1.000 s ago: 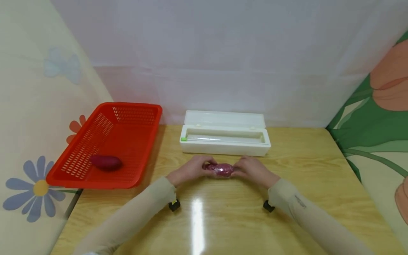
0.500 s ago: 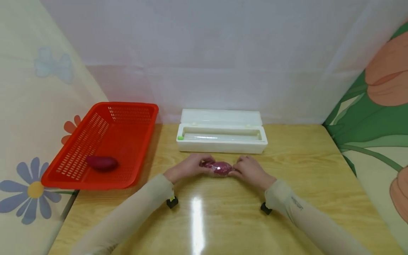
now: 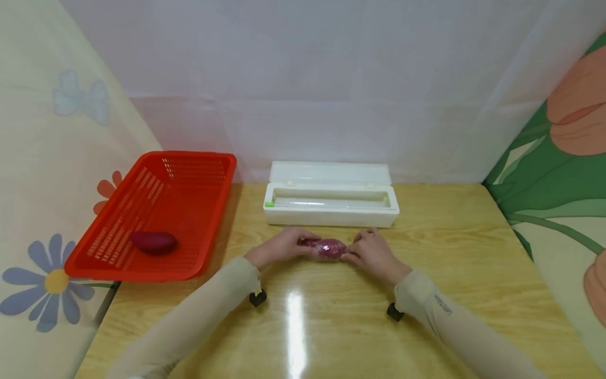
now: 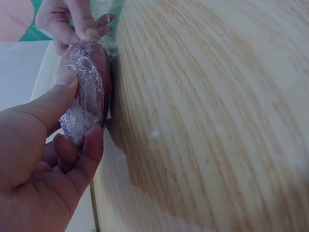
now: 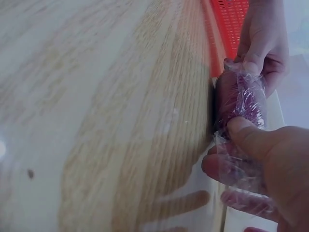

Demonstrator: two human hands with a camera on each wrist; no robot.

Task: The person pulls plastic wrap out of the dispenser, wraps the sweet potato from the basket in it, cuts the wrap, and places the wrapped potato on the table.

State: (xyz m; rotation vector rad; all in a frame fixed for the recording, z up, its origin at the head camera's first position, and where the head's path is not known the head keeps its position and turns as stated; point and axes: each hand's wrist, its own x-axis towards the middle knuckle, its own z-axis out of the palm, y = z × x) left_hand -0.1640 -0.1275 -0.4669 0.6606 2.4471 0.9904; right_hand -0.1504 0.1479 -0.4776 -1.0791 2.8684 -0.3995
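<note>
A purple sweet potato [image 3: 332,248] wrapped in clear cling film lies crosswise between the two hands, low over the table. My left hand [image 3: 284,245] grips its left end; in the left wrist view the thumb lies along the crinkled film [image 4: 84,92] and curled fingers meet the tip. At the other end, my right hand [image 3: 375,256] pinches the sweet potato's tip and film between thumb and fingers. Loose film [image 5: 236,166] spreads over the right fingers in the right wrist view. The underside of the sweet potato is hidden.
Behind the hands stands a white cling film box [image 3: 331,217], lid up, with a film roll inside and a green slider at its left. To the left, a red plastic basket [image 3: 215,231] holds another sweet potato [image 3: 153,242]. The wooden table [image 3: 341,326] meets a white backdrop.
The head view has shifted slightly, moving the scene a little left. Both hands keep hold of the wrapped sweet potato, with only small shifts of the right fingers at its end.
</note>
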